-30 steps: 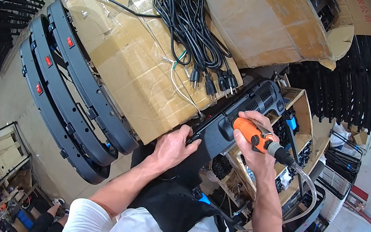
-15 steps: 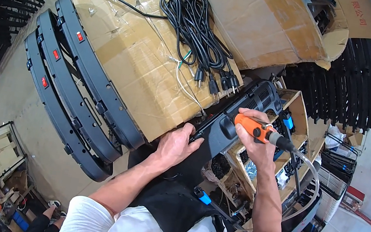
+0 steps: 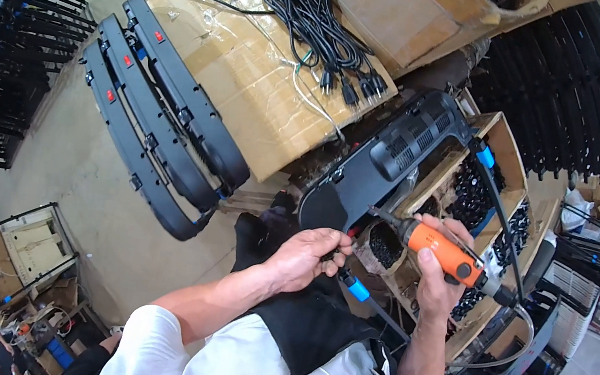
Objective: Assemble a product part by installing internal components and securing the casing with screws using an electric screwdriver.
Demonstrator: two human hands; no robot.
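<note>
An orange air screwdriver (image 3: 442,253) with a hose at its rear is gripped in my right hand (image 3: 438,280). Its bit points left, above a box of small dark screws (image 3: 384,247). My left hand (image 3: 310,258) is closed, thumb against curled fingers, just below the near end of a long black plastic housing (image 3: 381,162). Whatever those fingers hold is too small or hidden to make out. Beside the left hand lies a black bar with a blue sleeve (image 3: 356,286). The housing has vent slots and a rounded bulge, and slants away toward the far right.
Left of the housing, a taped cardboard box (image 3: 229,87) carries a bundle of black power cords (image 3: 316,26). Several curved black housings with red switches (image 3: 127,61) lean against it. A wooden parts bin (image 3: 512,145) holds small black pieces on the right. Black frames (image 3: 562,89) are stacked beyond.
My right hand has drawn the screwdriver off the housing, toward me and to the right. My left hand has left the housing's edge, moved nearer my body and closed its fingers.
</note>
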